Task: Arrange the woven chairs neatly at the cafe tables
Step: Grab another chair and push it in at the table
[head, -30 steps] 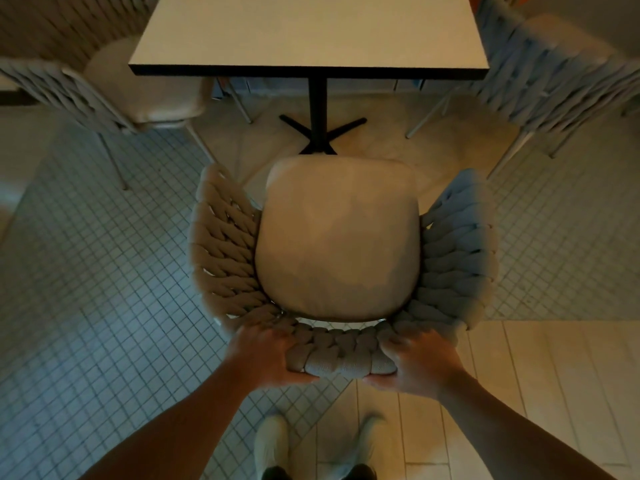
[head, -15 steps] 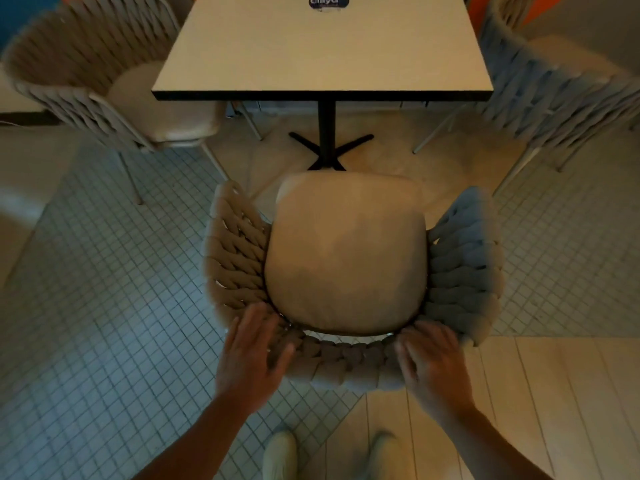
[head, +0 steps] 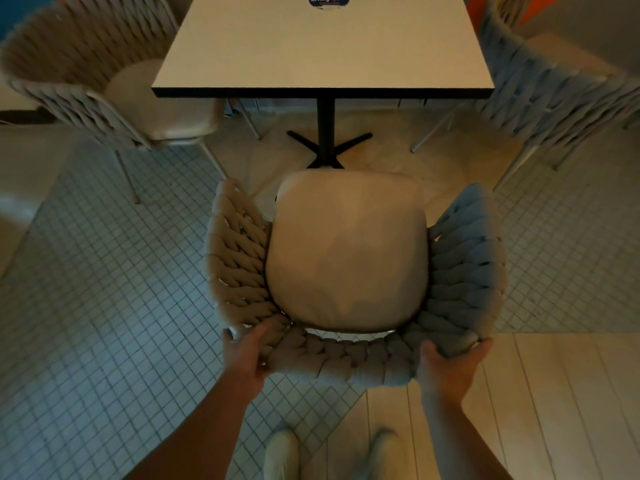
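1. Three seats are standing around one square table point(head: 322, 46). The woven chair point(head: 460, 271) being handled is sitting at frame centre, on the table's 6 o'clock side. Its front is facing the table edge without touching it, just short of the black pedestal foot point(head: 327, 143).
2. A pale seat cushion point(head: 348, 251) is lying flat inside the braided armrests and back.
3. At the chair's 7 o'clock, the left hand point(head: 247, 355) is gripping the back rim. The thumb is lying over the top of the braid and the fingers are wrapping the outer side.
4. At the chair's 5 o'clock, the right hand point(head: 446, 367) is holding the opposite rear corner, thumb pressing on the braid. The fingers are reaching round under the rim; how far they are curling is hidden, though it appears to be a full grasp.
5. A second woven chair point(head: 69, 64) is standing at 10 o'clock, its seat reaching under the table corner. A third woven chair point(head: 540, 84), blurred, is standing at 2 o'clock, just beside the table's right edge.
6. A round dark sticker point(head: 323, 0) reading "ClayG" is showing at the table's 12 o'clock edge.
7. Two pale shoes point(head: 281, 452) are standing at 6 o'clock, where small grid tiles point(head: 104, 306) are meeting pale planks point(head: 554, 393).
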Demonstrator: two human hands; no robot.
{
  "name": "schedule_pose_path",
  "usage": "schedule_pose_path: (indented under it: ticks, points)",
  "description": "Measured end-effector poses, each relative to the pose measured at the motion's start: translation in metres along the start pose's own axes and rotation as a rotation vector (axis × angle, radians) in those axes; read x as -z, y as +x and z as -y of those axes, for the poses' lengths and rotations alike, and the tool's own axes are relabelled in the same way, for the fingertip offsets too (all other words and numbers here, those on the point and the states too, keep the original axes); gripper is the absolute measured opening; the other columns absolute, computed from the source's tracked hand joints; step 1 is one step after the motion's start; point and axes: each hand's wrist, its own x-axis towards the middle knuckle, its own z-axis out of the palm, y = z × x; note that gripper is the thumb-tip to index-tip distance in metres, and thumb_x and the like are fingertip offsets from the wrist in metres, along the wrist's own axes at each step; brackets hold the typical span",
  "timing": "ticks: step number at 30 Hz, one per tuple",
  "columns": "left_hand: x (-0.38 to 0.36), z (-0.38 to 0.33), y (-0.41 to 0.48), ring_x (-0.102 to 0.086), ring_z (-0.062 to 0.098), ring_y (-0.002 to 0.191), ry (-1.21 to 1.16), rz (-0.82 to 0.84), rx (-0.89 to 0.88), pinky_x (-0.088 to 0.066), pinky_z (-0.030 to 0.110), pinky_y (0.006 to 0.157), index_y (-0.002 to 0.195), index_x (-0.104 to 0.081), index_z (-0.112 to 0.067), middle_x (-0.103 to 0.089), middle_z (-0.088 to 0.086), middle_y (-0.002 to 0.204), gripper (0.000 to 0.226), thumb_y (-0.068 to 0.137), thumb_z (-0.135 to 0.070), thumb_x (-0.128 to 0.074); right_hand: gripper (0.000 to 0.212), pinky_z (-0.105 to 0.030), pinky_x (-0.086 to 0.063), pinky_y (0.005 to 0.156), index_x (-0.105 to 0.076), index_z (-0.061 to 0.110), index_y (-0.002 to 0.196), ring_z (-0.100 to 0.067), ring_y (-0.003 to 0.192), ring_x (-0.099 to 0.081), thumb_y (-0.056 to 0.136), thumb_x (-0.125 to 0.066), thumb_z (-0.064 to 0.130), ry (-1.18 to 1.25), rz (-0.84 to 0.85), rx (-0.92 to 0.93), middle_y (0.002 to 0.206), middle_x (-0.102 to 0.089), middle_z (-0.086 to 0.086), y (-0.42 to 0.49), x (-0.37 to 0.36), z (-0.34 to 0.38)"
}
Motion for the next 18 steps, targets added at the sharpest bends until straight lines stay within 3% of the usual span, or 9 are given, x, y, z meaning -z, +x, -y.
schedule_pose_path:
  ticks: [5, 8, 12, 18]
  points:
    - [0.002, -0.002, 0.002, -0.07, 0.04, 0.103, -0.02, 0.011, -0.012, -0.056, 0.066, 0.085, 0.114, -0.056, -0.023, -0.07, 0.015, 0.114, 0.044, 0.085, 0.006, -0.071, 0.08, -0.053, -0.05, 0.096, -0.036, 0.028, 0.148, -0.031, 0.114, -0.059, 0.084, -0.065, -0.011, 0.32, 0.004, -0.217, 0.139, -0.053, -0.011, 0.014, -0.003, 0.002]
    - [0.003, -0.003, 0.007, -0.07, 0.039, 0.103, -0.034, 0.001, -0.021, -0.06, 0.058, 0.078, 0.125, -0.056, -0.019, -0.07, 0.015, 0.115, 0.051, 0.084, 0.009, -0.068, 0.078, -0.053, -0.049, 0.096, -0.038, 0.028, 0.146, -0.032, 0.112, -0.06, 0.084, -0.065, -0.011, 0.356, 0.007, -0.235, 0.136, -0.054, -0.011, 0.017, -0.007, 0.001]
    - [0.004, -0.011, 0.019, -0.069, 0.039, 0.105, -0.036, -0.017, -0.022, -0.06, 0.058, 0.076, 0.126, -0.056, -0.017, -0.069, 0.016, 0.119, 0.05, 0.085, 0.008, -0.067, 0.074, -0.058, -0.049, 0.098, -0.039, 0.024, 0.143, -0.03, 0.113, -0.06, 0.083, -0.066, -0.011, 0.373, 0.04, -0.225, 0.131, -0.055, -0.008, 0.016, -0.018, 0.004]
    - [0.005, -0.024, 0.033, -0.068, 0.041, 0.107, -0.04, -0.01, -0.045, -0.054, 0.069, 0.086, 0.119, -0.057, -0.021, -0.069, 0.017, 0.121, 0.038, 0.09, 0.002, -0.067, 0.08, -0.054, -0.05, 0.098, -0.036, 0.028, 0.144, -0.027, 0.113, -0.058, 0.081, -0.067, -0.009, 0.398, 0.086, -0.254, 0.127, -0.053, -0.003, 0.019, -0.033, 0.01]
